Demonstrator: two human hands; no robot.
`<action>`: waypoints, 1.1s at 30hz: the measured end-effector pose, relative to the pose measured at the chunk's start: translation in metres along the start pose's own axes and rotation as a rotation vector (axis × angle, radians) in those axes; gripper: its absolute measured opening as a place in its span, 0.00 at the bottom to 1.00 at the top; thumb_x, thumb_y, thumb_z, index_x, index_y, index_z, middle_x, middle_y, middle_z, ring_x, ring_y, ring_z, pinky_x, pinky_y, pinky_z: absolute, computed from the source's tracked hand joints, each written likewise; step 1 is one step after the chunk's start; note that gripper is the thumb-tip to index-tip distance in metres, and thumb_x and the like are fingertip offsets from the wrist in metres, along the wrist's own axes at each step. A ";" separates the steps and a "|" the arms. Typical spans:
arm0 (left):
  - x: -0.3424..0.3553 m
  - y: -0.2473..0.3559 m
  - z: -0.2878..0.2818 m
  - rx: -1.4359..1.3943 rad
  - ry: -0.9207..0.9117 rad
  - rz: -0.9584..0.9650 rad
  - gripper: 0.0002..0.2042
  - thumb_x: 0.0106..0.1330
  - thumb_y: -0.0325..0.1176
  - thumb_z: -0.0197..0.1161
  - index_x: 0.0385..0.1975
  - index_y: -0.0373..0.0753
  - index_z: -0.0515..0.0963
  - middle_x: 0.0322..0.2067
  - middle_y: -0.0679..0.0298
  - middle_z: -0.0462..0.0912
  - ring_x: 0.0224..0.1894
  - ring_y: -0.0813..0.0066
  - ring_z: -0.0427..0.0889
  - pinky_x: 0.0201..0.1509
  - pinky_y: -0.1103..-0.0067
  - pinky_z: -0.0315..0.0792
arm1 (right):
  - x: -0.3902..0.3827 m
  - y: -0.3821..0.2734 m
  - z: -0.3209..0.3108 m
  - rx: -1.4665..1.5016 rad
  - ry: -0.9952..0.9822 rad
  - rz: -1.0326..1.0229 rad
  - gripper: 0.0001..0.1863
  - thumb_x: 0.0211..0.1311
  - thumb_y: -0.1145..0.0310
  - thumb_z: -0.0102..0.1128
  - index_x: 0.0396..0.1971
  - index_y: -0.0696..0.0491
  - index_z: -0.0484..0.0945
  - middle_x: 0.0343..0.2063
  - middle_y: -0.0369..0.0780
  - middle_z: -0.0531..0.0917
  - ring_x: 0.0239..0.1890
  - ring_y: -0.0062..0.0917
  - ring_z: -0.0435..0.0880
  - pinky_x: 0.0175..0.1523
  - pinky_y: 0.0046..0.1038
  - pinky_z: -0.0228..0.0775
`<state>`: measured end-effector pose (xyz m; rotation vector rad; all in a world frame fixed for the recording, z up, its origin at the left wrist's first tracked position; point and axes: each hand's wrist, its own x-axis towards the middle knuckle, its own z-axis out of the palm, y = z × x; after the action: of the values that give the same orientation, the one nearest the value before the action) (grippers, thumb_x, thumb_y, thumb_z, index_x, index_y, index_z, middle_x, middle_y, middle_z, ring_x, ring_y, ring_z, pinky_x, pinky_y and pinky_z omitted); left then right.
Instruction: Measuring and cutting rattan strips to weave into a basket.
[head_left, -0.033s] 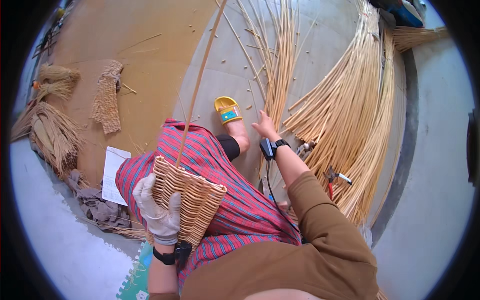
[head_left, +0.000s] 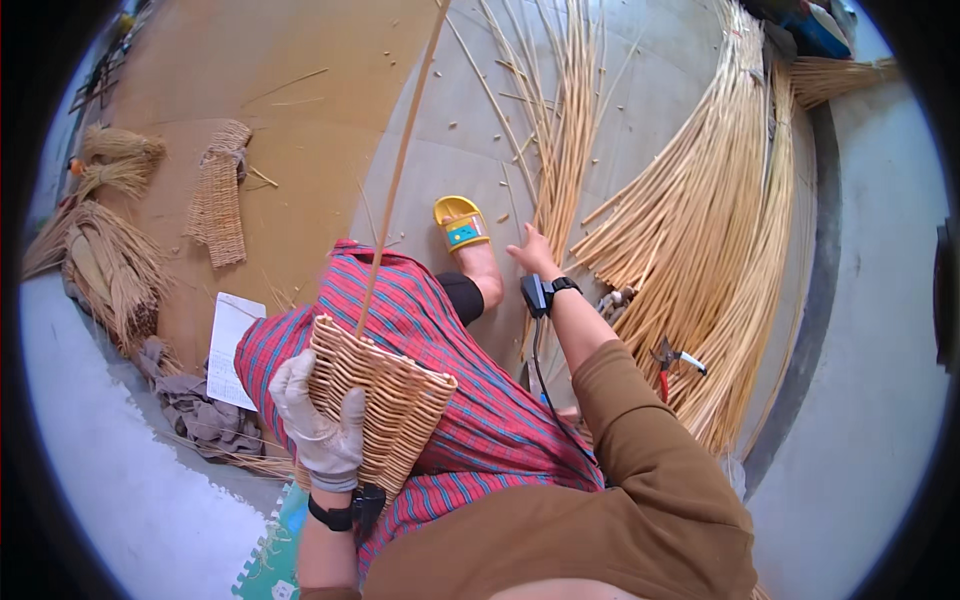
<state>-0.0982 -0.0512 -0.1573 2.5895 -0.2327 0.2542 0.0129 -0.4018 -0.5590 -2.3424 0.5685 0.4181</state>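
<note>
My left hand (head_left: 322, 425), in a whitish work glove, grips a woven wicker piece (head_left: 385, 390) by its left side. The piece rests tilted on the red checked cloth (head_left: 400, 290) over my lap. A long single rod (head_left: 405, 150) sticks up from its upper edge. My bare right hand (head_left: 535, 252) is stretched out with fingers apart at the lower part of a loose bunch of thin rods (head_left: 565, 140) on the floor. Whether its fingertips touch the rods I cannot tell.
A large sheaf of rods (head_left: 690, 220) spreads at the right, with red-and-white-handled pruning shears (head_left: 668, 368) on it. A flat woven strip (head_left: 218, 195), straw bundles (head_left: 110, 260), a white paper sheet (head_left: 230, 345) and a grey cloth (head_left: 205, 410) lie at the left. Short rod offcuts dot the floor.
The whole view has shifted very slightly. Both hands and the wicker piece stay as they were.
</note>
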 end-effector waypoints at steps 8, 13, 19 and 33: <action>-0.005 -0.006 -0.002 0.005 0.021 -0.036 0.33 0.67 0.48 0.71 0.65 0.33 0.70 0.58 0.48 0.73 0.61 0.48 0.74 0.66 0.60 0.68 | 0.018 -0.017 -0.057 0.929 -0.037 0.118 0.14 0.67 0.60 0.70 0.36 0.57 0.85 0.22 0.39 0.87 0.24 0.22 0.86 0.29 0.24 0.77; 0.008 -0.002 0.000 0.071 0.030 0.110 0.28 0.65 0.43 0.73 0.64 0.41 0.77 0.68 0.52 0.72 0.71 0.48 0.67 0.74 0.59 0.62 | -0.135 -0.162 -0.198 1.403 -0.403 0.031 0.12 0.71 0.64 0.68 0.43 0.55 0.78 0.25 0.34 0.83 0.19 0.13 0.76 0.25 0.16 0.69; 0.018 0.002 0.000 0.111 -0.026 0.288 0.25 0.66 0.32 0.65 0.66 0.44 0.76 0.71 0.59 0.72 0.78 0.47 0.57 0.81 0.53 0.49 | -0.250 -0.241 -0.250 1.007 -0.456 -0.802 0.09 0.72 0.72 0.65 0.44 0.56 0.74 0.34 0.42 0.87 0.20 0.13 0.76 0.25 0.15 0.68; 0.029 0.009 0.003 0.198 -0.139 0.326 0.29 0.60 0.30 0.60 0.66 0.50 0.77 0.70 0.60 0.72 0.77 0.50 0.61 0.82 0.47 0.43 | -0.210 -0.251 -0.216 0.937 -0.456 -0.547 0.08 0.77 0.69 0.59 0.44 0.53 0.70 0.37 0.37 0.87 0.27 0.07 0.73 0.29 0.13 0.60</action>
<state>-0.0719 -0.0638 -0.1486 2.7593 -0.7156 0.2215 -0.0101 -0.3210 -0.1761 -1.3451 -0.1141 0.3102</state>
